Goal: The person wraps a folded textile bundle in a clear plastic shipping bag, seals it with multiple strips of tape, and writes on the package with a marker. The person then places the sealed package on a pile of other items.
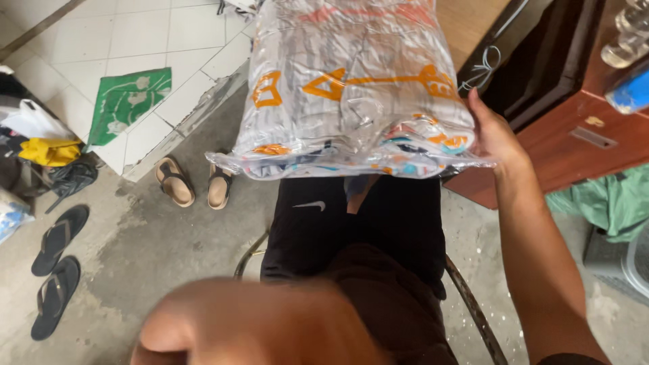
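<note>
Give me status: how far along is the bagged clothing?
Done: folded garments sit inside the clear plastic bag, resting on the lap. In hand: the right hand steadies the bag's edge; the left arm is blurred, off it. Left: whether the bag is sealed can't be told.

Seated person seen from above, black shorts [351, 223] with a small white logo on one thigh, bare right forearm, bare right hand [497, 138], blurred bare left arm [257, 324] close to the camera, no sleeves visible

Plastic-wrapped bundle [355, 88] on lap, right hand [497, 138] at its right edge, sandals [193, 182] left on floor.
</note>
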